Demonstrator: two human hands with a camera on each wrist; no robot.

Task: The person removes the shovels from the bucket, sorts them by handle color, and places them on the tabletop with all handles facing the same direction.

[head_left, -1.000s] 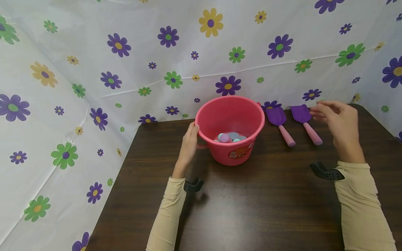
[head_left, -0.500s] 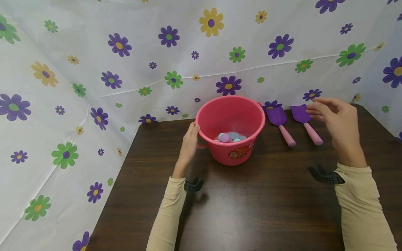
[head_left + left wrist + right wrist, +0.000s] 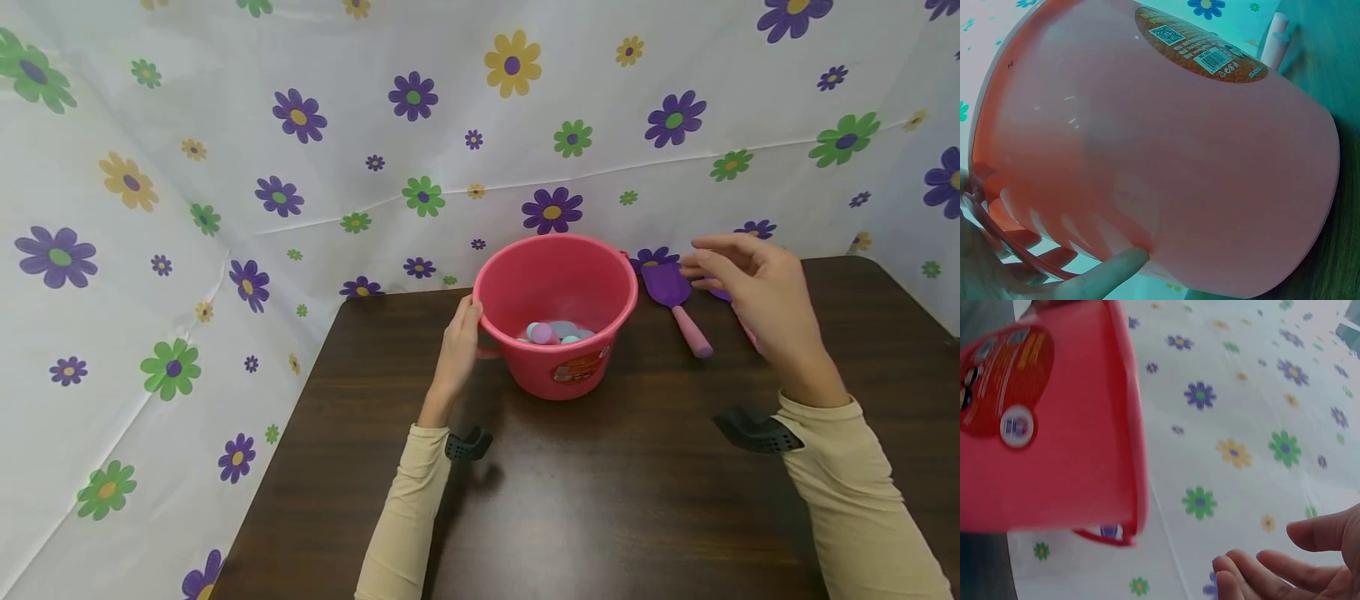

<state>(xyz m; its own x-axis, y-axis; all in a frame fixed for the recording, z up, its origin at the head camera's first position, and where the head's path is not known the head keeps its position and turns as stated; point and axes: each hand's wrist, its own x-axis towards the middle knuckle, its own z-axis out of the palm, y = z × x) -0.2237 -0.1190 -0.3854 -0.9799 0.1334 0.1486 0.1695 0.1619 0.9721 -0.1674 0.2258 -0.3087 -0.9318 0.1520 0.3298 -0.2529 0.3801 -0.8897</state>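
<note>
A pink bucket (image 3: 566, 371) stands upright toward the back of the table. My left hand (image 3: 456, 350) grips its left side near the rim; in the left wrist view the thumb (image 3: 1110, 272) lies on the outer wall and the handle (image 3: 1022, 250) crosses the fingers. Several small lilac, mint and grey pieces, including a round lilac one (image 3: 542, 333), lie at the bottom of the bucket. My right hand (image 3: 765, 296) is raised in the air right of the bucket, fingers loosely bent and nothing between them. In the head view it partly covers one toy shovel.
Two toy shovels with purple blades and pink handles lie on the dark wooden table (image 3: 600, 500) right of the bucket, the nearer-to-bucket shovel (image 3: 692, 332) in full view. A white flower-print cloth (image 3: 442, 75) hangs behind and along the left side.
My right hand has moved left toward the bucket, passing over the right-hand shovel. My left hand keeps its place on the bucket. The head view has shifted slightly.
</note>
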